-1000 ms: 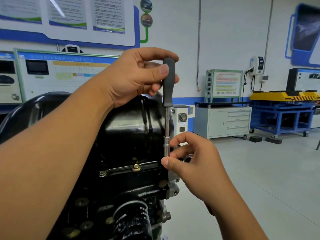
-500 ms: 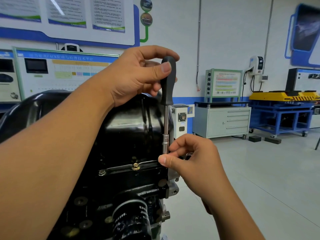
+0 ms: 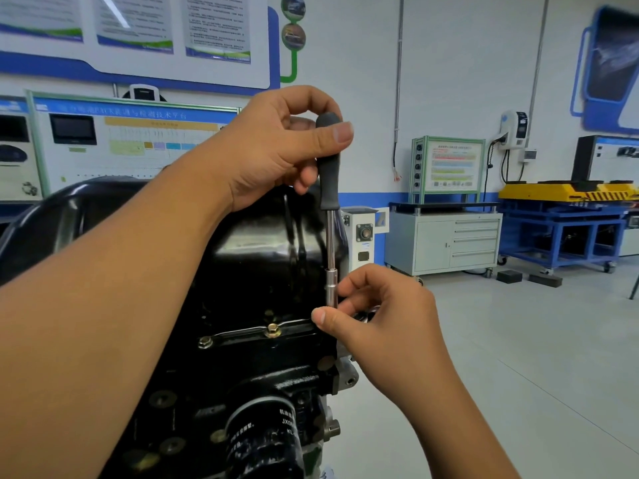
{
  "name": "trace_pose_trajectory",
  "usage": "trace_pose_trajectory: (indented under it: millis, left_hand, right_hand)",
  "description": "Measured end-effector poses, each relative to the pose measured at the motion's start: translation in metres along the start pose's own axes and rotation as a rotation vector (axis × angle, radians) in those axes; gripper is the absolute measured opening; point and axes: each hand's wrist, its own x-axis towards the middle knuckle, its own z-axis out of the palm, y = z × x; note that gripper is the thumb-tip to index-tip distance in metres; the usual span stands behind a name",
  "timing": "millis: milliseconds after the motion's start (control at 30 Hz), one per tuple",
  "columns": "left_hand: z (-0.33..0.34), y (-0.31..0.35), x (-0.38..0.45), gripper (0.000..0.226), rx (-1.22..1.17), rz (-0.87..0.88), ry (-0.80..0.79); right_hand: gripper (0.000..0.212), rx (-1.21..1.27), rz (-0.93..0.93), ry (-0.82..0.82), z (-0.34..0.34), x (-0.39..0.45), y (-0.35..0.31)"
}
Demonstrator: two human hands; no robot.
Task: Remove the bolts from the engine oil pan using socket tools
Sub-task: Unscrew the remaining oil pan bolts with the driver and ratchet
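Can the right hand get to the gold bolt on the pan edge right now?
Probably yes, once freed. The right hand pinches the socket just right of the gold bolt, and nothing covers that bolt.

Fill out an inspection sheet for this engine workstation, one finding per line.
Surface: black oil pan sits on top of the engine block; no table in view.
Job's things: socket driver stands upright at the pan's flange edge; two bolts still seated in the flange.
Clutter: nothing seen.
Hands: left hand grips the driver's black handle; right hand pinches at the socket's lower end.
Cables: loose wire ends hang from the wall conduit; black cord below the wall unit.
Surroundings: grey drawer cabinet, blue and yellow cart, wall posters, oil filter lower front.
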Motion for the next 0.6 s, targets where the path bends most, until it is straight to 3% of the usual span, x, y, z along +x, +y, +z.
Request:
trace_pose_trajectory:
  millis: [67, 167, 467, 600]
  left_hand:
    - [-0.0022, 0.0016, -0.0011, 0.019, -0.005, 0.001, -0.072]
    - [-0.0048, 0.0037, -0.0020, 0.029, -0.045, -0.014, -0.144]
    - [-0.0040, -0.0026, -0.0007, 0.034, -0.058, 0.018, -0.024]
    - [-0.0045, -0.0010, -0.0003, 0.029, -0.031, 0.014, -0.090]
  right_hand:
    - [0.028, -0.013, -0.008, 0.027, 0.0024, -0.0005, -0.0002]
    - [0.029, -0.013, -0.013, 0.026, 0.0027, 0.0008, 0.0004]
    - [0.027, -0.058, -0.059, 0.051, 0.0045, 0.0016, 0.0017]
    - [0.028, -0.046, -0.048, 0.062, 0.0054, 0.0007, 0.0010]
